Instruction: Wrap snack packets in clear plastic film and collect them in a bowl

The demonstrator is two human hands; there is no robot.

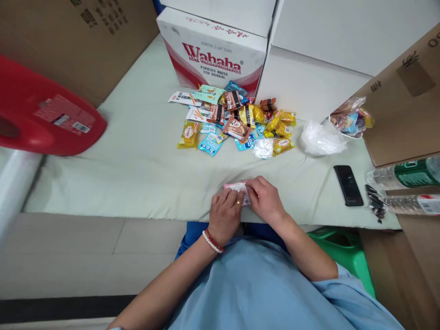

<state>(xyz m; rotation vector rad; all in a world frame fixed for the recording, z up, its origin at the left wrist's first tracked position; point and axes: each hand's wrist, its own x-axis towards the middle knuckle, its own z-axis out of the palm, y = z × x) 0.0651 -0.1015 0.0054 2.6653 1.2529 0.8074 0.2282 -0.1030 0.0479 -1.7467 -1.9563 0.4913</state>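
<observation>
A small flat pink-and-white packet (237,186) lies at the near edge of the cloth-covered table, partly hidden under my fingers. My left hand (226,213) has its fingers bent over the packet's near side and presses on it; a ring and a wrist bracelet show. At the packet's right end, my right hand (266,199) grips it with thumb and fingers drawn together. Beyond both hands spreads a pile of wrapped snacks, among them a brown snack packet (237,129), a yellow cake packet (189,134) and a blue pouch (211,143).
A Wahaha carton (213,52) and white boxes stand behind the snacks. To the right are a clear plastic bag (321,139), a filled white cup (350,123), a black phone (348,185) and bottles (412,175). A red container (48,110) stands left.
</observation>
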